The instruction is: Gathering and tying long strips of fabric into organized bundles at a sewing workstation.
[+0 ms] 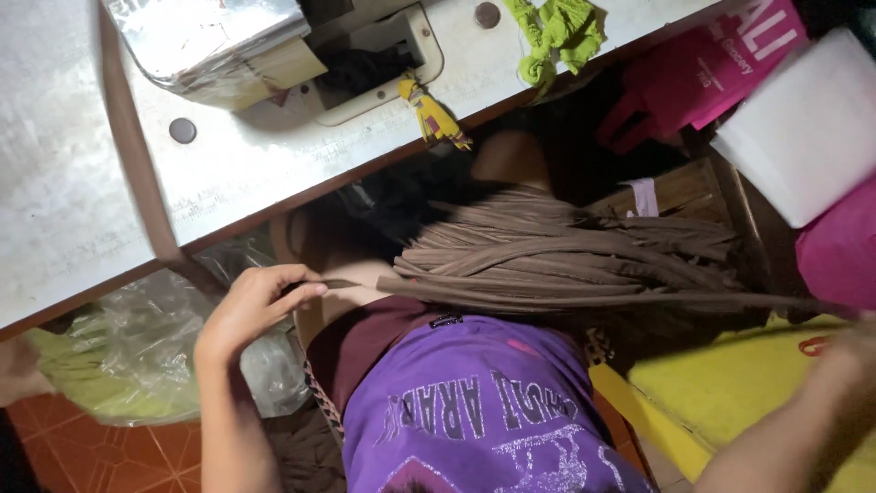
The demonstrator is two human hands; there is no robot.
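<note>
The left hand (251, 306) pinches the end of one brown fabric strip (584, 297) between thumb and fingers. The grip is closed tight on that end. The strip runs long and flat across the person's lap, out toward the right hand (844, 351). That hand is blurry at the right edge of the view, so I cannot tell if it is open or closed, or if it has the far end. A small red thing sits by it, too blurred to name.

The strip lies on top of a big bundle of brown strips (566, 251), which rests on the lap just under the near edge of the bench (73, 210).

To do this well, it seems best to keep the pinch firm and pull the one strip straight, so it slides off the bundle without dragging the others along.

The bench is pale, worn and scratched. A silver-wrapped sewing machine (214, 41) stands on it near the far edge. A yellow scrap (433, 114) hangs over the near edge, and green scraps (557, 27) lie farther right. Below the bench at the left sits a clear plastic bag (137, 342) on an orange tile floor (100, 452). On the right are a pink bag (707, 59), a white pad (808, 128) and a yellow sheet (739, 383). The room is dim and crowded.
</note>
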